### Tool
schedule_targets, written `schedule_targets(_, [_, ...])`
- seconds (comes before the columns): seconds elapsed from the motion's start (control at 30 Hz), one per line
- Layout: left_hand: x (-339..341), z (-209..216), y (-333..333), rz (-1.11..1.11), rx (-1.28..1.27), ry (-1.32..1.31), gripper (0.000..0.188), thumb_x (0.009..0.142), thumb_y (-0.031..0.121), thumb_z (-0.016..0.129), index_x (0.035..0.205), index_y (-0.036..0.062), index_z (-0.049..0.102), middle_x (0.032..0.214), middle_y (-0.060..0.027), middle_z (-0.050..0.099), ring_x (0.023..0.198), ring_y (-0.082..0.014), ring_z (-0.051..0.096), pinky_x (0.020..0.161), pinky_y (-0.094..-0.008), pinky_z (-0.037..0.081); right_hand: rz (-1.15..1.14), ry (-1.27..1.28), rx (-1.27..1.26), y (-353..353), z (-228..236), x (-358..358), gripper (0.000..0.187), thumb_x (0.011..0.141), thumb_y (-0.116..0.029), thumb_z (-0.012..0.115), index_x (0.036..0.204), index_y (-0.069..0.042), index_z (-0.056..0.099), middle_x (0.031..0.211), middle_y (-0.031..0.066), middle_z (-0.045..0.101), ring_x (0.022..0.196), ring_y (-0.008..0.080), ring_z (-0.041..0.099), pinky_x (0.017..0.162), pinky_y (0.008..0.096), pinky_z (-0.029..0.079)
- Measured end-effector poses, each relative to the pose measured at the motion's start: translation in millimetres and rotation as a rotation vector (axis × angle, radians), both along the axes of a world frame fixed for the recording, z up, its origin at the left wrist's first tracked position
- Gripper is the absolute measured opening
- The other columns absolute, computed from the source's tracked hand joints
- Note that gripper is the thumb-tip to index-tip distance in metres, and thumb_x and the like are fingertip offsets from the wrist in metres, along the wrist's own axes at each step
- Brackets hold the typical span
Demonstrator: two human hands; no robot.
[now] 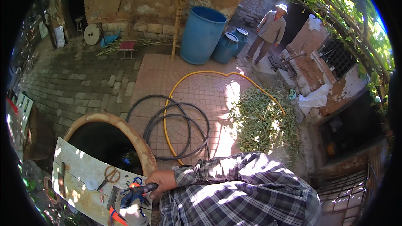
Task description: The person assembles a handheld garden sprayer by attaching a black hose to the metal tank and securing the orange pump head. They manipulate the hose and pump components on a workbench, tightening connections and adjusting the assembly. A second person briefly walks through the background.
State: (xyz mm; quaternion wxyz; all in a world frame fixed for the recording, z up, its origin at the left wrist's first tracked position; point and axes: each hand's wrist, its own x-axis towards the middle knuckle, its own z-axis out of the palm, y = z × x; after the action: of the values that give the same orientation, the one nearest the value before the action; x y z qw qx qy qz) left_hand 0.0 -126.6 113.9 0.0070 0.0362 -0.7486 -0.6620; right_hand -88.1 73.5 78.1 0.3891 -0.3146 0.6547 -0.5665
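A dark-handled tool with blue parts is lying over the near edge of a pale metal sheet, and one hand is wrapping its grip around that handle, fingers pressed together on it; which hand this is cannot be told for certain, though its plaid sleeve is coming in from the right, so it is looking like the right one, and no other hand is showing. Just beside the tool, orange-handled scissors are lying on the sheet, with small bits scattered near them. The sheet is resting across a large clay jar, covering part of its dark mouth. Beyond the jar, coiled black hose and a yellow hose are sprawling over the brick paving, next to a heap of green leaves. Farther back, a big blue barrel is standing by a broom against the wall, and a person in a hat is walking well apart.
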Motion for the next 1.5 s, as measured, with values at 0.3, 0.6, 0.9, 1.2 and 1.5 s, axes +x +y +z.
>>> schedule_targets(0.3, [13, -24, -13, 0.039, 0.024, 0.126, 0.026, 0.086, 0.018, 0.064, 0.096, -0.005, 0.071, 0.086, -0.0104, 0.068, 0.08, -0.017, 0.064, 0.075, -0.0312, 0.051, 0.046, -0.157, 0.044, -7, -6, 8, 0.028, 0.083, -0.025, 0.078, 0.097, -0.004, 0.065, 0.077, 0.002, 0.064, 0.075, 0.0103, 0.059, 0.066, 0.0308, 0.046])
schedule_targets(0.6, [15, -27, -2, 0.161, 0.026, 0.032, 0.024, 0.086, 0.008, 0.065, 0.107, -0.0034, 0.068, 0.098, -0.0118, 0.068, 0.085, -0.0199, 0.065, 0.078, -0.0325, 0.052, 0.098, 0.07, 0.057, 10, -8, 7, 0.035, 0.089, -0.035, 0.071, 0.106, -0.006, 0.06, 0.086, 0.0111, 0.065, 0.082, 0.0244, 0.064, 0.072, 0.0375, 0.047])
schedule_targets(0.9, [31, -19, -2, 0.461, 0.071, 0.148, 0.028, 0.083, 0.0, 0.068, 0.112, -0.0018, 0.067, 0.106, -0.0143, 0.07, 0.092, -0.0249, 0.067, 0.083, -0.0339, 0.054, 0.065, 0.204, 0.227, 6, 11, 3, 0.043, 0.095, -0.04, 0.058, 0.118, -0.004, 0.058, 0.087, 0.0207, 0.067, 0.083, 0.0359, 0.067, 0.074, 0.0442, 0.049])
schedule_targets(1.2, [98, -47, 4, 1.006, -0.231, -0.182, 0.021, 0.077, 0.014, 0.077, 0.082, -0.0023, 0.065, 0.066, -0.0056, 0.06, 0.06, -0.0152, 0.058, 0.056, -0.0302, 0.046, 0.438, 0.553, 0.428, -37, -40, -6, 0.041, 0.094, -0.042, 0.059, 0.107, -0.004, 0.055, 0.085, 0.0238, 0.064, 0.084, 0.0438, 0.063, 0.071, 0.0499, 0.049])
schedule_targets(1.5, [119, -96, -51, 1.276, -0.144, -0.136, 0.035, 0.091, 0.019, 0.065, 0.119, -0.0008, 0.061, 0.107, -0.0141, 0.065, 0.097, -0.0187, 0.061, 0.085, -0.0301, 0.048, 0.628, 0.624, 0.387, -64, -49, -47, 0.046, 0.088, -0.038, 0.069, 0.11, -0.002, 0.054, 0.088, 0.0258, 0.062, 0.085, 0.0446, 0.061, 0.071, 0.0486, 0.047])
